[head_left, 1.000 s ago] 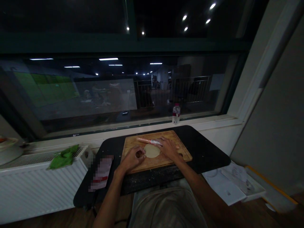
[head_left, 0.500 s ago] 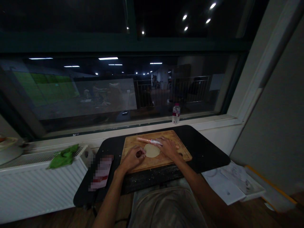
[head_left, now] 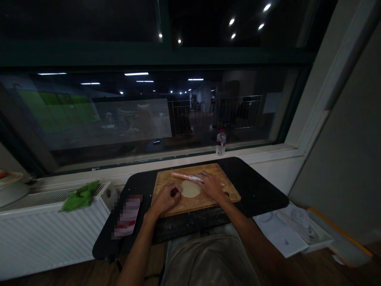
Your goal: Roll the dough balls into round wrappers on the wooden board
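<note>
Two bare hands, yours, rested on a wooden cutting board [head_left: 193, 207] that lay on a black worktop [head_left: 258, 186] below a dark window. A pale, flat round of dough [head_left: 191, 190] sat near the middle of the board, between your hands.

Your left hand [head_left: 164, 199] was curled at the dough's left edge, fingertips touching it. The picture was too dim and small to tell whether that grip was pinched shut on the dough or only resting against it. Your right hand [head_left: 212, 186] lay flat, fingers stretched apart, over the right end of a thin rolling pin [head_left: 184, 176]. The pin lay across the board at the dough's far edge, and the grip was not closed around it.

Several other things stood around. A small water bottle [head_left: 220, 143] stood upright on the sill beyond the worktop. A blurred red-and-white packet [head_left: 127, 216] lay on the worktop's left part. A green cloth [head_left: 79, 196] lay on a white radiator [head_left: 44, 234] further left. Papers [head_left: 285, 234] lay low on the right.
</note>
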### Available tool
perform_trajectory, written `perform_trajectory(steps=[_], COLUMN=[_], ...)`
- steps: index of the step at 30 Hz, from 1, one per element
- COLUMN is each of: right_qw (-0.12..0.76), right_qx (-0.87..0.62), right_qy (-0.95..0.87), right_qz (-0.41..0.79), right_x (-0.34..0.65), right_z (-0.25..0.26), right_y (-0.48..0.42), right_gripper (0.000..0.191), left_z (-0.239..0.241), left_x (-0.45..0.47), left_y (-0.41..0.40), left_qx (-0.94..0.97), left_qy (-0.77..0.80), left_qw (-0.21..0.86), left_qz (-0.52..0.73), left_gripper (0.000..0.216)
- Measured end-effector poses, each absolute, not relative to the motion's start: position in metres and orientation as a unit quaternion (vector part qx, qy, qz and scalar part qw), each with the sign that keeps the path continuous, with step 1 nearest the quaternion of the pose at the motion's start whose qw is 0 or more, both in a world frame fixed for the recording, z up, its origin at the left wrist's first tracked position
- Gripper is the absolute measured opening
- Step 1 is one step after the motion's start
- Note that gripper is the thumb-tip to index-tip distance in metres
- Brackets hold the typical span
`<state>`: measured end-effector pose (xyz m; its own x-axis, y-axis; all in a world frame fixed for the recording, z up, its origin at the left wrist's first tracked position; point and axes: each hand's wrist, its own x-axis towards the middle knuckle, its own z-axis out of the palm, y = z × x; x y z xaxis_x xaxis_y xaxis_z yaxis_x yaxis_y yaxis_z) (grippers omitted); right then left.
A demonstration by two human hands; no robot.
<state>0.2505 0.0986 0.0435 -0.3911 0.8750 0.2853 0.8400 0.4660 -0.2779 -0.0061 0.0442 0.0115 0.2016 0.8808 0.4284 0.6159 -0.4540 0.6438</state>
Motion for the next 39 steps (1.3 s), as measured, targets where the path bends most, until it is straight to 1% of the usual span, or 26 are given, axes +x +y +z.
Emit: perform_trajectory(steps=[6, 18, 21, 29, 39], right_qw=[0.215, 0.212, 0.214, 0.207, 0.218], right_qx=[-0.511, -0.511, -0.51, -0.512, -0.502], right_qy=[-0.831, -0.832, -0.832, -0.833, -0.836], right_qz=[0.039, 0.041, 0.037, 0.039, 0.036], right_x=[0.2509, 0.2506, 0.2504, 0.2508, 0.2511], right_z=[0.0403, 0.0392, 0.0375, 0.0394, 0.0383], right_y=[0.0995, 0.1001, 0.101, 0.1008, 0.1006], right_gripper=[0.041, 0.041, 0.041, 0.042, 0.04], left_z=[0.0102, 0.0141, 0.0144, 0.0113, 0.0077], left_x=[-0.0053, -0.0044, -0.0037, -0.0017, -0.0003], left_y=[0.0447, 0.0433, 0.043, 0.0439, 0.0478], left_qx=[0.763, 0.761, 0.766, 0.773, 0.774], left_qy=[0.486, 0.488, 0.482, 0.48, 0.479], left_qw=[0.18, 0.197, 0.193, 0.176, 0.162], left_qz=[0.386, 0.379, 0.38, 0.377, 0.382], left_gripper=[0.011, 0.011, 0.011, 0.001, 0.005])
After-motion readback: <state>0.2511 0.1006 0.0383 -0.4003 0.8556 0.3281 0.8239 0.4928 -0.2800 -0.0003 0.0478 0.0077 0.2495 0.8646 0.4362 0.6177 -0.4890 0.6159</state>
